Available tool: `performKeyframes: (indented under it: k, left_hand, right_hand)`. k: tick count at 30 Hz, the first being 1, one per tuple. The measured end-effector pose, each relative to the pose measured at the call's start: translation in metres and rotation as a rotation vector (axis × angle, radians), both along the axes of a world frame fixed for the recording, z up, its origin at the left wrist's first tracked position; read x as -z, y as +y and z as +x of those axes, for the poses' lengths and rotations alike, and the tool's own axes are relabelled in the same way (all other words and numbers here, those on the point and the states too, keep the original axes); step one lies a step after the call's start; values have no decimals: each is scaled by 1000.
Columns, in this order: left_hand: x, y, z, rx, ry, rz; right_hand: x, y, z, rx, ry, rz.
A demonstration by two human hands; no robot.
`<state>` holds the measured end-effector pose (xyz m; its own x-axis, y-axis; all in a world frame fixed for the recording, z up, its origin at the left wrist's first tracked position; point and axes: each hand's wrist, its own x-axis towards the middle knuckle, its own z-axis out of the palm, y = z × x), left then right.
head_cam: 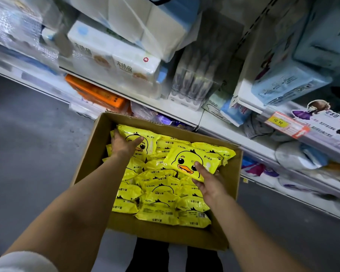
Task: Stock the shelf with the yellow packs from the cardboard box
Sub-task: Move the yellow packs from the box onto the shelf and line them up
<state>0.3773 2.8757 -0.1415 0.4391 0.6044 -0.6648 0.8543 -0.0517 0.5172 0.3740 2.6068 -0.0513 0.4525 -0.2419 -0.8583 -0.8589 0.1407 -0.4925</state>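
An open cardboard box [94, 154] stands on the floor in front of the shelf, filled with several yellow packs printed with a duck. My left hand [124, 144] grips one yellow pack [147, 138] at the box's far left corner, thumb on its face. My right hand [208, 180] holds a second yellow pack [186, 160], duck face up, raised a little above the packs in the middle right of the box. The white shelf [185, 112] runs diagonally behind the box.
The shelf holds white tissue packs [114, 55], an orange pack [98, 95], a clear grey pack [194, 79] and blue packs [283, 83]. A yellow price tag [278, 121] sits on the right rail. Grey floor lies to the left; my dark shoes show below the box.
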Motion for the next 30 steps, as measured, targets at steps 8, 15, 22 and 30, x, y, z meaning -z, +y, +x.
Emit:
performKeyframes:
  k: [8, 15, 22, 30]
  left_hand:
    - [-3, -1, 3, 66, 162, 60]
    - [-4, -12, 4, 42, 179, -31]
    - [-8, -36, -8, 24, 107, -148]
    - [-30, -61, -39, -220, 29, -293]
  right_hand:
    - [1, -6, 2, 53, 3, 10]
    - [0, -4, 0, 92, -17, 12]
    - [-10, -8, -3, 139, -19, 6]
    - [-22, -26, -9, 138, -33, 21]
